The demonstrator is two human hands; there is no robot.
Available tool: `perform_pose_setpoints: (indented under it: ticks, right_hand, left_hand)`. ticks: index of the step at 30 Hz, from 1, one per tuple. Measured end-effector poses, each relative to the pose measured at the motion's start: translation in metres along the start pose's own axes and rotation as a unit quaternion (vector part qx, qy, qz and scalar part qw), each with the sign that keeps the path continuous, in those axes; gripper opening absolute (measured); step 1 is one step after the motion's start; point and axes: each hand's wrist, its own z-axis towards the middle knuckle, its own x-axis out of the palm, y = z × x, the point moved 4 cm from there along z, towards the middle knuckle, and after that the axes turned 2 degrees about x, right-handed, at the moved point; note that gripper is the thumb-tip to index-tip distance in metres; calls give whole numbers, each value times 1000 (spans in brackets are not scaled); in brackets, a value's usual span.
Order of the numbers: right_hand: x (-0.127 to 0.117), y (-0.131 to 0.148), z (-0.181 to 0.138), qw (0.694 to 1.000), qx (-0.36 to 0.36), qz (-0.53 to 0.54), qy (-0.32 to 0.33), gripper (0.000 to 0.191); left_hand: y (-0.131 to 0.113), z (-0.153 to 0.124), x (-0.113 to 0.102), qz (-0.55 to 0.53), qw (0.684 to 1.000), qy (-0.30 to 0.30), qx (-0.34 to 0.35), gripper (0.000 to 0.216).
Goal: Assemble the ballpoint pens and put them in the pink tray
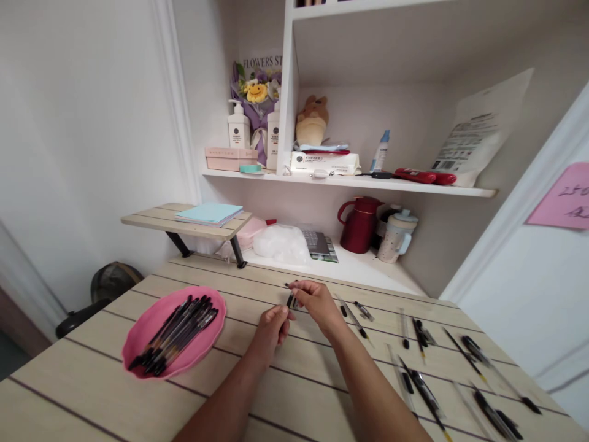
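Note:
In the middle of the table my hands meet over a pen being handled in pieces. My left hand (275, 325) is closed in a pinch, with a short black pen part (289, 299) rising at its fingertips. My right hand (319, 302) is bent over it, thumb and fingers closed on the same pen; its exact grip is partly hidden by the fingers. A dark tip also shows past the right fingers. Loose pen parts (354, 319), including refills, clear barrels and black caps, lie to the right. On the left, a pink dish (209, 356) holds several black pens (184, 334).
A small raised stand (151, 215) with blue papers (210, 213) is at the back left. Behind the table are a plastic bag (281, 243), a red jug (358, 226) and a pale tumbler (396, 238). A loaded shelf (391, 185) overhangs them.

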Motion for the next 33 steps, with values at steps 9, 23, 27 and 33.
perform_pose_setpoints:
  ticks: [9,23,27,33]
  right_hand:
    - [-2,0,-3,1000,26,-17,-5,23]
    - [1,-1,-5,999,31,0,43,23]
    - [1,0,-6,999,45,15,22,21]
    - [0,-4,-4,998,51,19,39,21]
  left_hand:
    - [-3,-4,2,8,1000,-9,5,36]
    - [-1,-2,1,14,1000,-12,7,34]
    - [0,-1,0,13,1000,-8,7,34]
    - [2,0,0,14,1000,-4,1,33]
